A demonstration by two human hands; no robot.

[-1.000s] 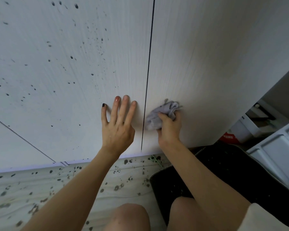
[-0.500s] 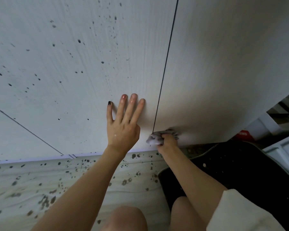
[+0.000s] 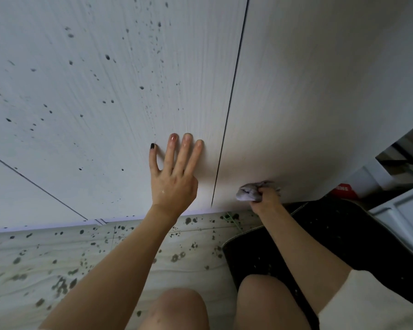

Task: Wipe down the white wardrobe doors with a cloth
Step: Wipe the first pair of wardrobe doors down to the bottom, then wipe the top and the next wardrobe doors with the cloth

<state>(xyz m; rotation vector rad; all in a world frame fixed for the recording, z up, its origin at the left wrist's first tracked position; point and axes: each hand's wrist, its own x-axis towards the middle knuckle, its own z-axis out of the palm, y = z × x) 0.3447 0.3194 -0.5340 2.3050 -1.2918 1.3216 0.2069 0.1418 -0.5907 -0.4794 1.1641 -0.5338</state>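
Observation:
Two white wardrobe doors fill the view, split by a thin dark gap. The left door (image 3: 93, 103) is dotted with dark specks; the right door (image 3: 320, 91) looks clean. My left hand (image 3: 174, 177) lies flat on the left door near the gap, fingers straight. My right hand (image 3: 265, 198) grips a bunched grey cloth (image 3: 248, 192) and presses it against the right door's bottom edge, a little right of the gap.
The pale floor (image 3: 57, 270) below the doors carries dark spots. A black rug (image 3: 343, 234) lies at the right under my knees. A red-labelled box (image 3: 343, 189) and white furniture (image 3: 405, 210) stand at the far right.
My right hand slid the cloth down the right door to its bottom edge, then a little rightward. My left hand stayed flat on the left door.

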